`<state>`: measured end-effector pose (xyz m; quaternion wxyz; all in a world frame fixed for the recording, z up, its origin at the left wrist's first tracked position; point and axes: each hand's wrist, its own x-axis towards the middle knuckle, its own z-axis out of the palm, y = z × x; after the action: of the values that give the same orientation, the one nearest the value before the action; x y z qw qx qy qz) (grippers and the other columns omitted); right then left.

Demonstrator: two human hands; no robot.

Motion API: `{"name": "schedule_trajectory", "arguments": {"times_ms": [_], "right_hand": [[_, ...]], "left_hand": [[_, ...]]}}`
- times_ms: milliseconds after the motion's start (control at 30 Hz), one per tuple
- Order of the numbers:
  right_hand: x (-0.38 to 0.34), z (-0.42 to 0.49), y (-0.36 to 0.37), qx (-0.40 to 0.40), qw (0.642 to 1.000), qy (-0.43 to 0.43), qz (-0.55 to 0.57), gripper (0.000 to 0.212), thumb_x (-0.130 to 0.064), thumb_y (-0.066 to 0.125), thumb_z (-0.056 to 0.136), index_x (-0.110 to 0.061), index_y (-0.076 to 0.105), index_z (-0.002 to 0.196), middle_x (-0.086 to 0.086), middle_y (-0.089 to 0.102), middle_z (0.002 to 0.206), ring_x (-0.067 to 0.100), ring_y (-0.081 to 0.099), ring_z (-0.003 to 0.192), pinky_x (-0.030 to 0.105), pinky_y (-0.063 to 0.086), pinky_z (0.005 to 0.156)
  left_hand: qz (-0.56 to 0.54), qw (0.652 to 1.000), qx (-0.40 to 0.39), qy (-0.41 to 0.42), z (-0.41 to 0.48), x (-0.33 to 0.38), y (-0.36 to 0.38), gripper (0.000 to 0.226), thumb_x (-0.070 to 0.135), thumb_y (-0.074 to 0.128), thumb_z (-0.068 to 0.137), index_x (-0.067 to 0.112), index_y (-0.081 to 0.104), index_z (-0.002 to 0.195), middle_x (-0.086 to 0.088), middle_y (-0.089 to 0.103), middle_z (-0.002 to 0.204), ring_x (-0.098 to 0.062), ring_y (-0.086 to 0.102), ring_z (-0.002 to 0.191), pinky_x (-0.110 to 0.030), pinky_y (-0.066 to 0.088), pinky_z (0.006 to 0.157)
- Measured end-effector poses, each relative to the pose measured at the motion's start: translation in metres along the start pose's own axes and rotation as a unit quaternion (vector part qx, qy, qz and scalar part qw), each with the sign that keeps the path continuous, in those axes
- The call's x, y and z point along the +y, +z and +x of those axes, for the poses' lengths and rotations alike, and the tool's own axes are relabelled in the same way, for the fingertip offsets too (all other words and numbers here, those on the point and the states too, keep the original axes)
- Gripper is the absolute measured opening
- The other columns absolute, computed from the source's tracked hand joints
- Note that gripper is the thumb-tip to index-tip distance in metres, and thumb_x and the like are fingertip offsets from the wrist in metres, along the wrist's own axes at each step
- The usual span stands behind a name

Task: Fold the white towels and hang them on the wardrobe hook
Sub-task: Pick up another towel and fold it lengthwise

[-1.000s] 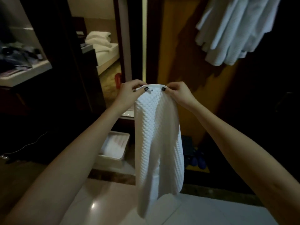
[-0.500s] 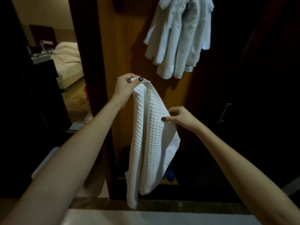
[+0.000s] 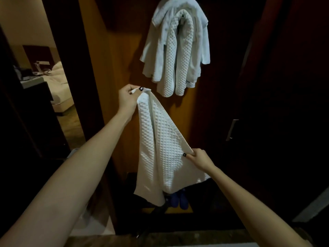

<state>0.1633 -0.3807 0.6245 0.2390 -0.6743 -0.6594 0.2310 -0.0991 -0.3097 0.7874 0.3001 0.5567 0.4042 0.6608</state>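
A white waffle-weave towel (image 3: pixel 160 148) hangs folded lengthwise in front of me. My left hand (image 3: pixel 128 98) pinches its top corner just below the hung towels. My right hand (image 3: pixel 198 157) pinches the towel's right edge lower down and pulls it out sideways, so the cloth spreads into a slanted sheet. Several white towels (image 3: pixel 176 50) hang bunched on the wooden wardrobe panel (image 3: pixel 121 59); the hook itself is hidden under them.
A dark wardrobe door with a metal handle (image 3: pixel 231 130) stands to the right. Blue slippers (image 3: pixel 179 200) sit on the wardrobe floor below the towel. Through the doorway on the left a bed (image 3: pixel 58 86) shows. A pale surface edge (image 3: pixel 99 227) lies near my left forearm.
My right hand slid from the towel's top down along its right edge and drew it outward. My left hand kept the top corner. The view turned right, toward the hung towels.
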Motion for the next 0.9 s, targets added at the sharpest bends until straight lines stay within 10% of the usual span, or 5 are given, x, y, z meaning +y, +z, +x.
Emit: {"name": "schedule_trajectory", "arguments": {"times_ms": [233,367,667,900], "right_hand": [[-0.012,0.0,-0.029,0.081,0.991,0.008,0.109,0.01,-0.017,0.06,0.093,-0.009,0.065,0.097,0.001,0.063,0.086,0.017,0.06,0.076,0.026,0.043,0.06],[-0.054,-0.001,-0.038,0.051,0.965,-0.046,0.252,0.045,0.001,0.055,0.092,-0.02,0.054,0.131,-0.008,0.055,0.091,-0.003,0.056,0.054,0.013,0.041,0.05],[-0.085,0.003,-0.058,0.064,0.878,-0.009,0.474,0.014,0.005,0.053,0.091,0.003,0.067,0.092,0.014,0.055,0.077,0.029,0.056,0.069,0.034,0.06,0.069],[-0.086,-0.003,-0.061,0.081,0.933,-0.075,0.341,0.015,-0.001,0.073,0.082,-0.004,0.067,0.095,0.017,0.073,0.092,0.024,0.072,0.086,0.031,0.059,0.078]], "left_hand": [[0.089,0.995,-0.031,-0.043,-0.019,-0.049,-0.01,0.013,0.003,0.061,0.088,0.005,0.065,0.1,0.002,0.063,0.089,-0.002,0.059,0.079,-0.006,0.046,0.063],[0.163,0.98,-0.112,-0.02,-0.041,-0.064,0.003,0.015,-0.001,0.058,0.089,0.008,0.067,0.096,0.001,0.065,0.092,0.002,0.057,0.082,-0.002,0.042,0.065],[0.132,0.959,-0.236,-0.081,-0.06,-0.06,0.01,0.022,0.006,0.052,0.094,0.011,0.07,0.105,0.002,0.063,0.108,-0.007,0.058,0.084,-0.01,0.047,0.062],[0.076,0.937,-0.33,-0.084,-0.067,-0.048,0.028,0.041,0.034,0.072,0.081,0.016,0.063,0.117,0.003,0.066,0.11,-0.011,0.062,0.099,-0.022,0.05,0.082]]}}
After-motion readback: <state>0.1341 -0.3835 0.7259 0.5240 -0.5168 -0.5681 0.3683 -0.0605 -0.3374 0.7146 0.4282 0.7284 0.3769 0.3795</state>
